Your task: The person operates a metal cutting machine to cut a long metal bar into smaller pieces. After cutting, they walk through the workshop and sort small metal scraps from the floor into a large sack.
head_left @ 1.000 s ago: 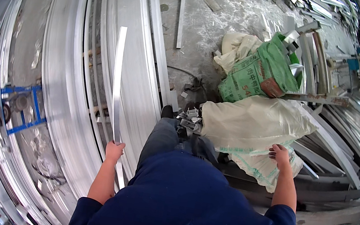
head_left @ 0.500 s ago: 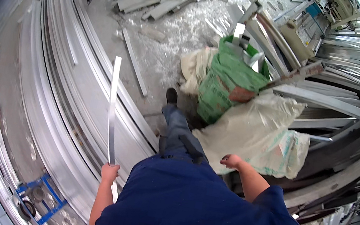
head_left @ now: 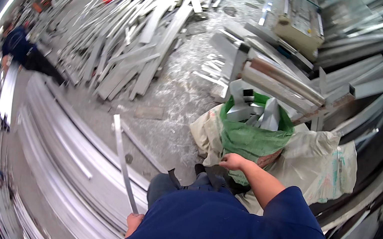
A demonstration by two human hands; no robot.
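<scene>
In my left hand, closed around its lower end, is a long narrow silvery metal bar that slants up and away to the left. My right hand is curled closed with nothing visible in it, just in front of a green woven sack. Offcuts of metal profile stick out of the sack's open top. Pale woven sacking spreads to the right of it, and another pale sack leans against its left side.
Long metal profiles lie stacked to my left. Scrap strips cover the floor ahead, and one loose strip lies nearer. Heavier profiles stand behind the green sack. Another person bends at the far left.
My view has tilted up and I am closer to the green sack. My right hand has swung forward in front of it. The bar stays in my left hand.
</scene>
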